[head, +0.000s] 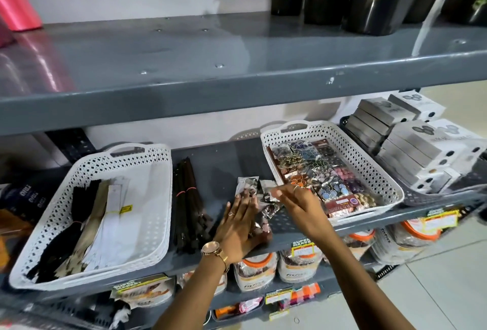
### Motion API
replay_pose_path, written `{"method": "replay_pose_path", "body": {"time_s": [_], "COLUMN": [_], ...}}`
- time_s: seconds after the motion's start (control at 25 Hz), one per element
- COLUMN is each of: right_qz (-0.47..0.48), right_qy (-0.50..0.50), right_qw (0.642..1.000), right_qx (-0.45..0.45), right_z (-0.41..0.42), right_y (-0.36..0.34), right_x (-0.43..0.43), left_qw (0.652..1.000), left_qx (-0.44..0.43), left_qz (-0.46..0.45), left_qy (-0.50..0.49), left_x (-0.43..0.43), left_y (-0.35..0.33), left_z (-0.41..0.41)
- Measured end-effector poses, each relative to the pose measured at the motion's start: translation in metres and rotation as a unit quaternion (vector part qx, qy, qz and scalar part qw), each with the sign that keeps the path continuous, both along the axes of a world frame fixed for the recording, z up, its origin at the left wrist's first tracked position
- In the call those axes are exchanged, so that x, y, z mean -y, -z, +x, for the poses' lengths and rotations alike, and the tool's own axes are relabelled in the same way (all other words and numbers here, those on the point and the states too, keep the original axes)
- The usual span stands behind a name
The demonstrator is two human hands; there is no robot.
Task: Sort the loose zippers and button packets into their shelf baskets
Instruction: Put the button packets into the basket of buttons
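Hands on the loose button packets

Both hands work mid-shelf: my left hand (238,227) lies flat, fingers spread, on loose button packets (259,221); my right hand (300,202) pinches one packet (270,194). Loose zippers (188,203) lie left, beside the zipper basket (52,227). Farther right sits the button basket (379,171).

A shop: price labels (304,246) on stocked metal shelves (237,74).

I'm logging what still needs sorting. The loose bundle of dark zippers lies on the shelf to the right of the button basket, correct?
Not quite: the head view shows the dark zippers on the shelf to the left of the button basket, between it and the zipper basket.
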State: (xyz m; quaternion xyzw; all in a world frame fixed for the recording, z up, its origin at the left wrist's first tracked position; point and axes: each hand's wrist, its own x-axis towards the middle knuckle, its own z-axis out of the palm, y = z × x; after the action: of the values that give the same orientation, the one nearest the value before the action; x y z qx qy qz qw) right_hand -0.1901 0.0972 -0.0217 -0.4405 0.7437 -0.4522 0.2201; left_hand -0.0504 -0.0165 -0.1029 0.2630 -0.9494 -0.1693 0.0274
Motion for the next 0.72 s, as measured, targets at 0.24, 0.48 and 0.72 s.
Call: {"method": "replay_pose_path", "body": {"time_s": [0.24,0.48,0.72], "right_qz": [-0.025,-0.004,0.021], "right_qy": [0.02,-0.006,-0.058], "right_qw": [0.999,0.998,0.989], "right_qx": [-0.044,0.058,0.137], "right_z": [0.013,0.013,0.002], "right_y": [0.007,0.009,-0.002], "right_x": [-0.021,-0.024,-0.007], "left_qw": [0.966,0.862,0.832], "left_qx": [-0.157,-0.25,-0.271], "left_qz": [0.05,0.248,0.288], "left_qy": [-0.201,-0.364,-0.388], "left_x": [-0.002,-0.008,0.0], "left_y": [-0.014,-0.036,-0.035], "left_z": [0.003,-0.009,-0.014]}}
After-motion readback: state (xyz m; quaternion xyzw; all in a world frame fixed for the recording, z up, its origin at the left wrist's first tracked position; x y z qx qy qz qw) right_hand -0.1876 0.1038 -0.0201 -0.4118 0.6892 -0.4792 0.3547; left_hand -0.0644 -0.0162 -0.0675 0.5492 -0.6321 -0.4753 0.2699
